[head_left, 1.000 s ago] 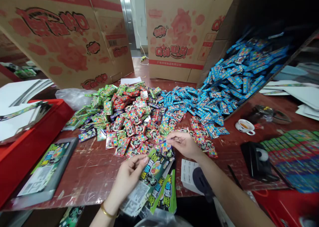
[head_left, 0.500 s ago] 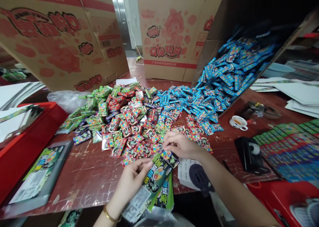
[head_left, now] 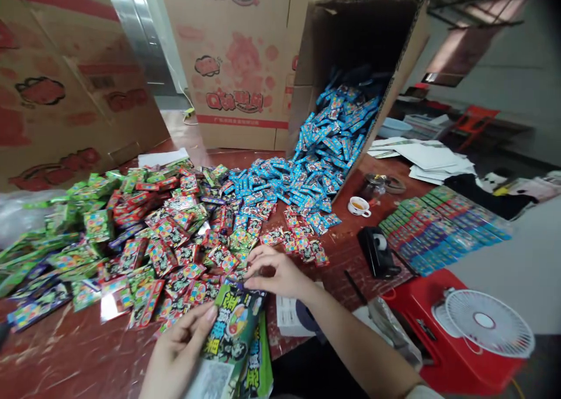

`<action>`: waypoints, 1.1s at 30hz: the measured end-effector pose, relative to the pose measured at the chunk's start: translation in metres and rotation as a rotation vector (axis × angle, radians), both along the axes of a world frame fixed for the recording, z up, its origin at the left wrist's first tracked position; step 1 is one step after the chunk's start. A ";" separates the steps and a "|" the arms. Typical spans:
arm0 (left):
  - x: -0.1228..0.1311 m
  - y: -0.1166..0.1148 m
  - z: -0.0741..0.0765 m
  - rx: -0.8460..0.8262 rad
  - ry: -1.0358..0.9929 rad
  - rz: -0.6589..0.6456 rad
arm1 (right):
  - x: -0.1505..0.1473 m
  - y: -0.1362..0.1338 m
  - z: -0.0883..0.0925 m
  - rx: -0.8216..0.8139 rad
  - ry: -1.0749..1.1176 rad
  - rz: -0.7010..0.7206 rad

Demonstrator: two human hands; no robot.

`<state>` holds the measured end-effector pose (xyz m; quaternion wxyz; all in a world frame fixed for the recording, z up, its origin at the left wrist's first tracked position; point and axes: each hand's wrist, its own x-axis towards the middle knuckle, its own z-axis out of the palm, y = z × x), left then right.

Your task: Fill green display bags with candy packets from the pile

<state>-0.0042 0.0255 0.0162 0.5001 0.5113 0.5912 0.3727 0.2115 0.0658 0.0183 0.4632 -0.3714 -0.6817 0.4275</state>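
A green cartoon-printed pouch [head_left: 232, 335] sat tilted, top end touching the heap. Small red and green packets [head_left: 162, 253] lay jumbled there.

views: 1 | head-worn | faces forward and down | close over red table [head_left: 65, 352] | packet pile [head_left: 175, 235] ahead

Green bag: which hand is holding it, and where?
The left hand pinches the green bag by its left edge. The right hand touches its top edge; whether it grips anything cannot be told.
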 end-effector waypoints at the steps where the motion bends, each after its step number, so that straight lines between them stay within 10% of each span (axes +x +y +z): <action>1: 0.004 0.001 0.003 -0.008 -0.022 -0.023 | 0.006 0.000 0.002 -0.007 0.024 -0.013; 8: 0.021 -0.001 0.013 -0.016 -0.071 -0.302 | 0.024 -0.006 0.012 -0.004 0.005 0.166; 16: 0.024 -0.009 0.012 0.017 0.009 -0.321 | 0.029 -0.007 0.006 -0.002 -0.017 0.232; 25: 0.035 0.012 0.003 -0.015 -0.062 -0.114 | 0.011 -0.011 -0.015 0.089 -0.053 -0.071; 29: 0.032 0.022 -0.001 -0.013 -0.067 -0.097 | 0.086 0.027 -0.027 0.037 -0.457 -0.655; 33: 0.027 0.026 -0.006 -0.015 -0.082 -0.137 | 0.163 0.067 -0.049 -0.068 -0.591 -0.876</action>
